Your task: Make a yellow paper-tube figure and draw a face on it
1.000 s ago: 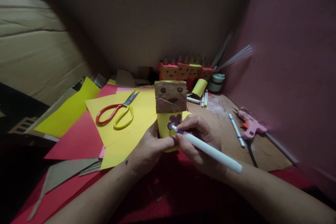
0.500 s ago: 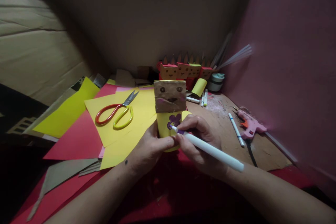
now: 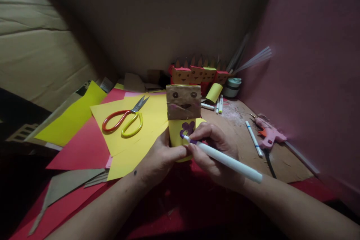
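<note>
A paper figure [image 3: 183,103] stands upright before me, with a square brown cardboard head and a yellow paper tube body. Eyes, a nose and a mouth are drawn on the head. My left hand [image 3: 165,153] is closed around the lower part of the yellow body, its thumb across the front. Between the thumb and fingers of my right hand [image 3: 215,150] is a white marker [image 3: 229,161] with a purple collar. Its tip touches the body at the edge of a purple flower drawing [image 3: 188,127], whose petals are partly filled in.
Scissors [image 3: 126,118] with red and yellow handles lie on yellow paper [image 3: 152,108] at left. Several similar figures [image 3: 197,74] stand at the back, near a yellow paper tube [image 3: 214,93]. A pink glue gun [image 3: 268,133] and a blue-banded marker [image 3: 254,138] lie at right.
The marker tip has shifted very slightly along the flower's left edge, and the purple there looks a little fuller. Both hands keep their grips.
</note>
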`<state>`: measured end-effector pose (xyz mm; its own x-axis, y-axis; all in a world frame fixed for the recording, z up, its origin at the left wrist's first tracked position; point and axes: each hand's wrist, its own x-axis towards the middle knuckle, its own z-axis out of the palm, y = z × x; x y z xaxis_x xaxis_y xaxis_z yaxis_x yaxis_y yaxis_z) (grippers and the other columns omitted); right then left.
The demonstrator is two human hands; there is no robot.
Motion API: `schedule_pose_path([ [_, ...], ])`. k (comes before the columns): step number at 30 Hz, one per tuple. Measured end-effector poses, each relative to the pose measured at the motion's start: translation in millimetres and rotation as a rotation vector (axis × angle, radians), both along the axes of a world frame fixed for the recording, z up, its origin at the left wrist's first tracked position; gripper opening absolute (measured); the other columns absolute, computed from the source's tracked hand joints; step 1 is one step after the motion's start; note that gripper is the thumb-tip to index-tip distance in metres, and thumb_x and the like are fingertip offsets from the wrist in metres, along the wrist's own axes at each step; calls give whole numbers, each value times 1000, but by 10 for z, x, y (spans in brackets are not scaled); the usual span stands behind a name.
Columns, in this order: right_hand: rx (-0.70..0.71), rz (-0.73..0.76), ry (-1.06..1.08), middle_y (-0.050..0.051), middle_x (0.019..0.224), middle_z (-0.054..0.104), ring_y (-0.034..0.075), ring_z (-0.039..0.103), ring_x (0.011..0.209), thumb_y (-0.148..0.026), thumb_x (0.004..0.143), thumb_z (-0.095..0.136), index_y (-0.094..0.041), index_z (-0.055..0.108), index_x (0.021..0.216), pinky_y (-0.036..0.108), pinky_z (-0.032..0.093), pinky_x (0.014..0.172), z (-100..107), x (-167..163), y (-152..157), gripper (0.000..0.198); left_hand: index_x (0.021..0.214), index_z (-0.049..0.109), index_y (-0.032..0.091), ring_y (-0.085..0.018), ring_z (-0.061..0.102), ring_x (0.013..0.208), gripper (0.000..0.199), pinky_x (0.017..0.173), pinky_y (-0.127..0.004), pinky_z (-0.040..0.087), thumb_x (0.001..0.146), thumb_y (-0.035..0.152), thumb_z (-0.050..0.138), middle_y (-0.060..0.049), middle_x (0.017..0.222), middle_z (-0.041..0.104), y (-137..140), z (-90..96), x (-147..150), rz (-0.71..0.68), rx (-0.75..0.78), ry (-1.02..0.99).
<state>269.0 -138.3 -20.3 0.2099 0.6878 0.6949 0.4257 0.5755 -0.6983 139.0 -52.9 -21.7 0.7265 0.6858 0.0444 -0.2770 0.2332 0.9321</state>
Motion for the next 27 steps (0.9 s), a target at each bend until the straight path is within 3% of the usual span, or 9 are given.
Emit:
schedule_pose_path([
  [10, -9, -12, -4, -2, 80, 61, 12, 57, 66, -15, 86, 66, -24, 61, 90, 26, 46, 59, 37, 2, -14, 12, 101, 74, 18, -22, 69, 81, 38, 72, -29, 56, 64, 14, 83, -2, 85, 74, 0, 18, 0, 4, -6, 15],
  [16, -11, -8, 10, -2, 79, 61, 13, 56, 65, -15, 85, 67, -24, 60, 89, 27, 46, 58, 35, 5, -12, 12, 107, 74, 18, -22, 69, 86, 44, 75, -29, 56, 65, 14, 84, -7, 103, 77, 8, 2, -9, -6, -9, 12],
  [21, -11, 5, 38, -2, 79, 60, 12, 54, 64, -15, 85, 67, -24, 61, 90, 27, 45, 57, 21, 5, 4, 12, 98, 73, 18, -19, 66, 81, 35, 72, -28, 55, 64, 13, 83, -3, 88, 73, 6, -1, 2, -17, -27, 6],
  [27, -28, -18, 75, -3, 75, 59, 12, 54, 62, -16, 83, 67, -24, 59, 86, 26, 45, 54, 42, 9, -4, 11, 101, 73, 18, -20, 66, 84, 39, 74, -29, 55, 66, 21, 89, -3, 91, 73, 3, -8, -16, -8, -19, 26],
])
